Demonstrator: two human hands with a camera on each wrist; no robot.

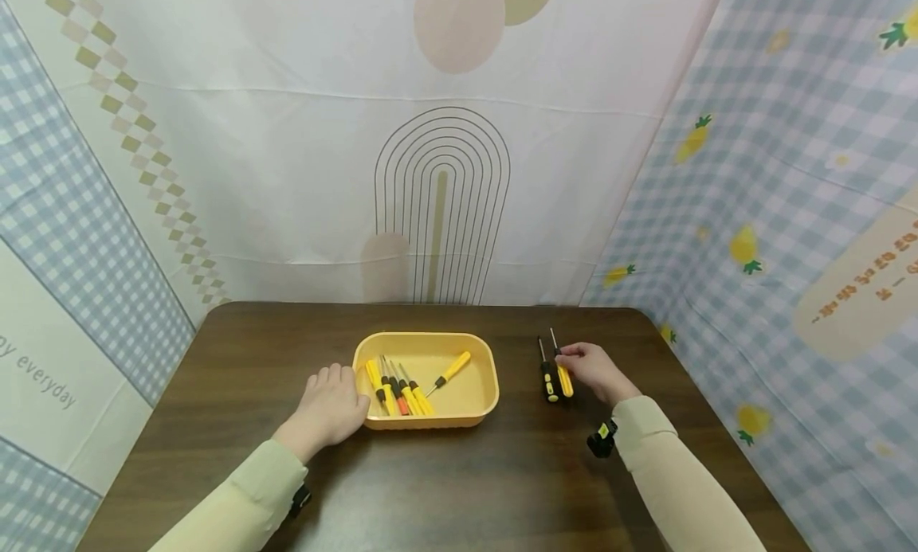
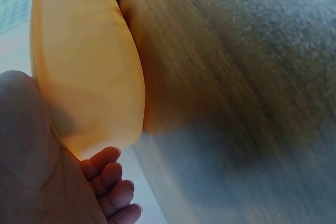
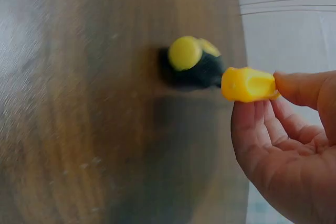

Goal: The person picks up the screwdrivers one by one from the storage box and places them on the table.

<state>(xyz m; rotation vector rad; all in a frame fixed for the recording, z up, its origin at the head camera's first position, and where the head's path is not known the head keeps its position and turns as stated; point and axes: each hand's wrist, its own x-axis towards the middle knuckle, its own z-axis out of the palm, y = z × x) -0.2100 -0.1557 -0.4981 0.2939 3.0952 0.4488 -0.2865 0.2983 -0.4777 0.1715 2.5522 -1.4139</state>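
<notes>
My left hand (image 1: 330, 401) holds the left end of a yellow plastic box (image 1: 459, 420). In the left wrist view, the fingers (image 2: 118, 192) lie against the box's outer end, the thumb nearer its rim. Several yellow-handled screwdrivers (image 1: 417, 397) lie inside, bunched at the left; one (image 1: 454, 366) lies apart, slanting, toward the right. Over to the right, my right hand (image 1: 594, 370) pinches a yellow-handled screwdriver (image 3: 249, 84) between thumb and fingers, its shaft pointing away. Just left of it is a black-and-yellow screwdriver (image 1: 550, 383), whose rounded yellow handle end (image 3: 185, 53) faces the right wrist camera.
The dark wooden table (image 1: 445, 488) carries the box near its far edge. Behind it hangs a pale printed cloth (image 1: 301, 178), with a checked cloth (image 1: 717, 217) along the right side. Black wrist cameras (image 1: 602, 440) sit under both sleeves.
</notes>
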